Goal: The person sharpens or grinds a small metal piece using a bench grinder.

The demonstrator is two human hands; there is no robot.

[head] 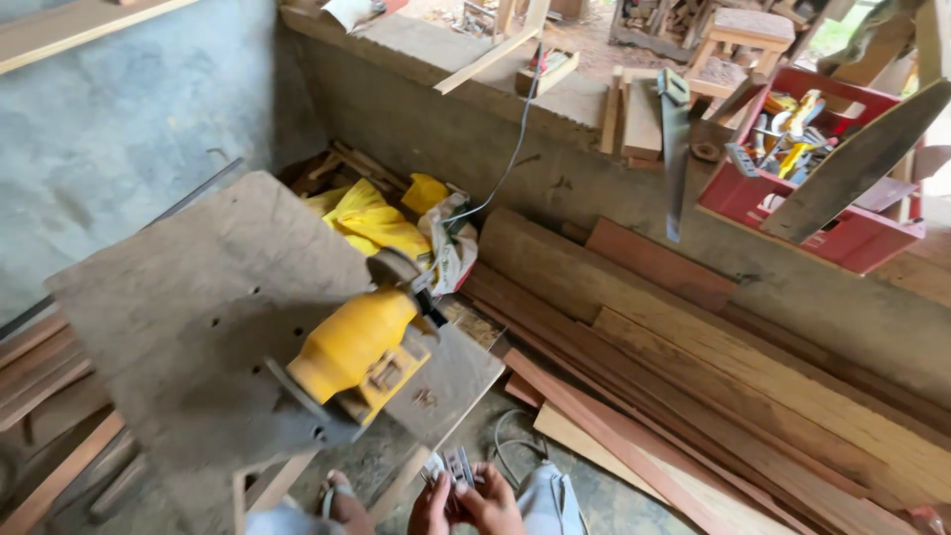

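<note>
Hands (466,503) around ridged metal piece (458,464)

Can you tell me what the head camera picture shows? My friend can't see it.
Two hands, left and right, hold a small metal part beside a yellow power tool on a worn board. Planks lie nearby.

A red plastic crate (837,236) sits at the upper right on the concrete ledge (594,168), open-topped and rectangular, with yellow-handled tools (792,124) inside. A small pale label (386,374) shows on the yellow power tool's (352,347) side, too blurred to make out. No signs or screens show.
</note>
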